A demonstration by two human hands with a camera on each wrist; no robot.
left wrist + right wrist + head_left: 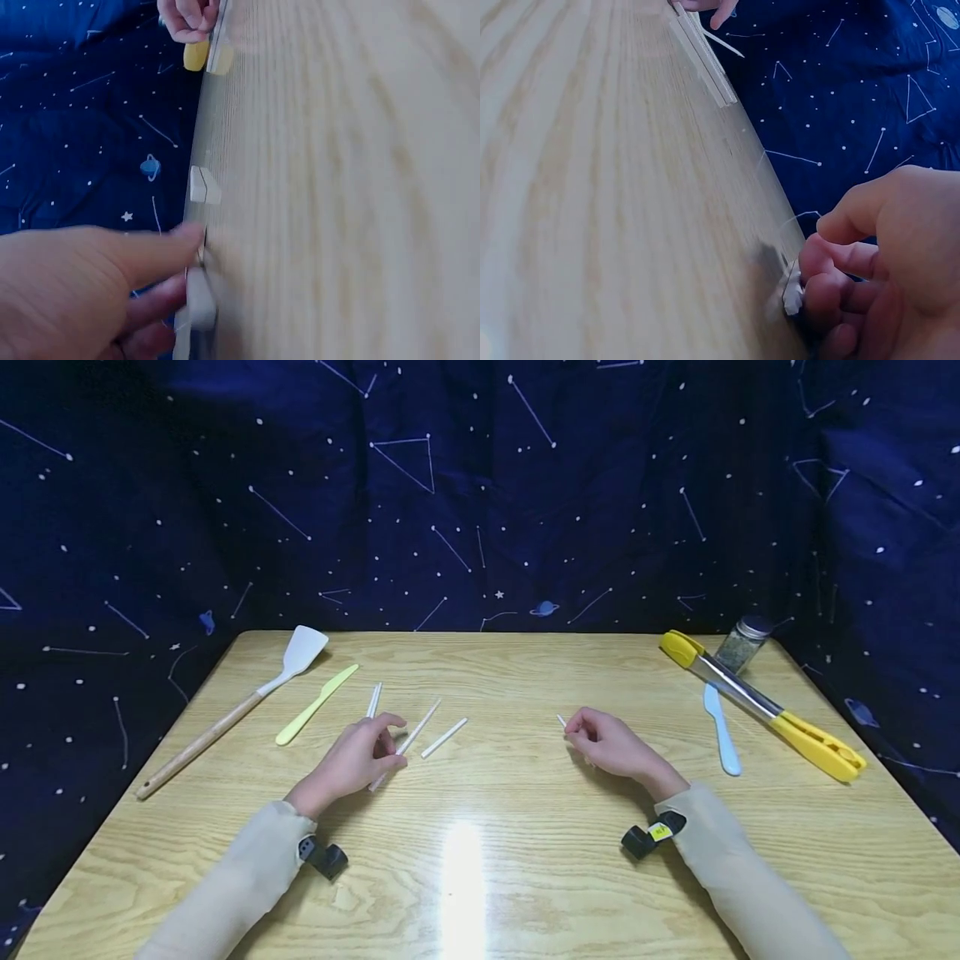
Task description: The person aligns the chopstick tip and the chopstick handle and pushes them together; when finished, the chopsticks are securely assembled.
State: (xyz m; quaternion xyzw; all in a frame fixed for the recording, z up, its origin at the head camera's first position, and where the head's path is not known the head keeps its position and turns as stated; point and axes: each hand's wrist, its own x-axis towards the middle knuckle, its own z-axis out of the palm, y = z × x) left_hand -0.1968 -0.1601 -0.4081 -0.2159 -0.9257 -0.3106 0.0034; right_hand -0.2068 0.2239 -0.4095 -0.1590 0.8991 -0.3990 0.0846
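Pinching thin white chopsticks: left hand (358, 760) on one stick (408, 740) | right hand (611, 745) curled round another (561, 720) | wooden tabletop (510, 860)

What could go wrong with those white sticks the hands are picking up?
1. The right hand pinches one thin white stick by its tip, so the grip might slip and the stick drop.
2. The left hand curls over another stick with loose sticks lying close by, so a nudge may roll them away.
3. The blue spatula lies near the right wrist and might get bumped.
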